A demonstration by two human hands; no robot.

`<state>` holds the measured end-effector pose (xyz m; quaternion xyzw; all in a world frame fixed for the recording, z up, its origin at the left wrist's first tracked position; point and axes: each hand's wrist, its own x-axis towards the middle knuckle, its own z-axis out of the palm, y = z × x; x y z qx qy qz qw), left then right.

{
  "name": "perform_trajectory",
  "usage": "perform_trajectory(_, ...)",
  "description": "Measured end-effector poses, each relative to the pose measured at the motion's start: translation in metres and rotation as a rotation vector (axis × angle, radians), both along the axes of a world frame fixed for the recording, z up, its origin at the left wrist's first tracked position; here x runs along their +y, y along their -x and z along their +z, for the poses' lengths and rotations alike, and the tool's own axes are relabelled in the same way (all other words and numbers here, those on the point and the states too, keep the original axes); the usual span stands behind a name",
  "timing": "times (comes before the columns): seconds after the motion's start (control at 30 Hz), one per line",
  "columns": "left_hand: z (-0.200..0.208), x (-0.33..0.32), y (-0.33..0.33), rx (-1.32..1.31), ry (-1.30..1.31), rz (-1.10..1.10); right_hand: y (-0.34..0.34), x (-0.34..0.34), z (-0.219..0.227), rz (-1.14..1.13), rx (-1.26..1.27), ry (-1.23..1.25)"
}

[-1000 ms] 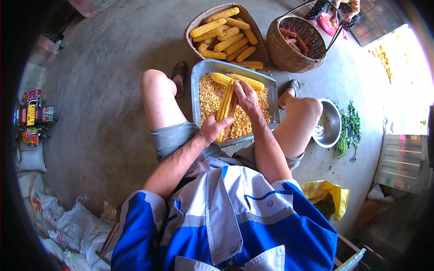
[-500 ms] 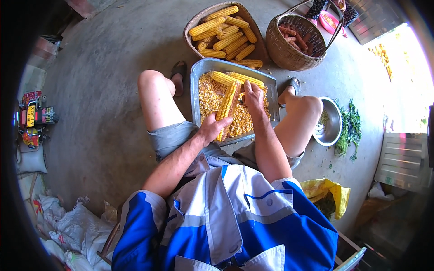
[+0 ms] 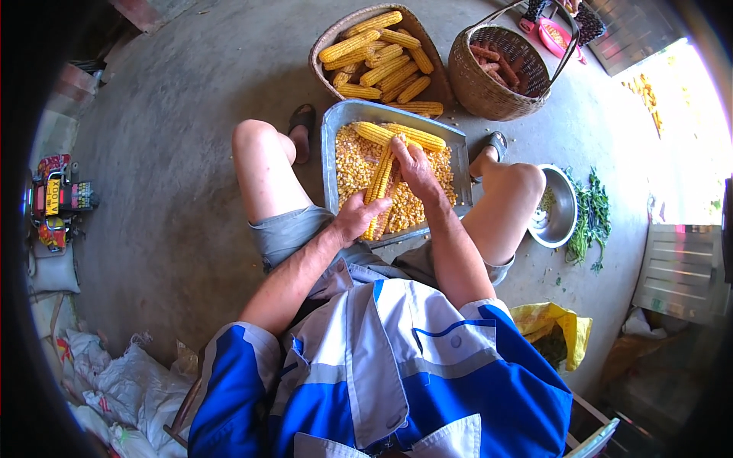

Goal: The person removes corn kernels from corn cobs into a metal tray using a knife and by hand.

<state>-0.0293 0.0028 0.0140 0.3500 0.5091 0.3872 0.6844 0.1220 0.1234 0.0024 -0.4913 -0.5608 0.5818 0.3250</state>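
My left hand (image 3: 356,217) is wrapped round the lower end of a yellow corn cob (image 3: 379,182), which stands tilted over the tray. At the cob's upper end, my right hand (image 3: 418,171) presses its thumb and fingers on the kernels. A strip along the cob's right side looks reddish and bare of kernels. Beneath both hands is a metal tray (image 3: 330,164) between my knees, filled with loose yellow kernels (image 3: 353,159). Two more cobs lie at its far end, a left one (image 3: 369,133) and a right one (image 3: 421,137).
Beyond the tray stands a wicker basket (image 3: 324,47) of whole cobs. Right of it, a handled basket (image 3: 489,95) holds stripped reddish cobs. A metal bowl (image 3: 566,200) and green leaves (image 3: 592,217) lie right of my knee. Another person's pink basin (image 3: 551,37) is far right.
My right hand has moved up and left, from the cob's right side onto its upper end. The left hand and cob have hardly moved.
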Motion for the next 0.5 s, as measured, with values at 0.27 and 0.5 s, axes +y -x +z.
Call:
perform_trajectory(0.27,0.012,0.000,-0.001,-0.177,0.080,0.038,-0.001,-0.004,-0.005,-0.023,0.204,0.084)
perform_trajectory(0.5,-0.012,0.008,-0.001,-0.045,-0.029,0.015,-0.004,-0.010,-0.032,0.185,-0.260,-0.280)
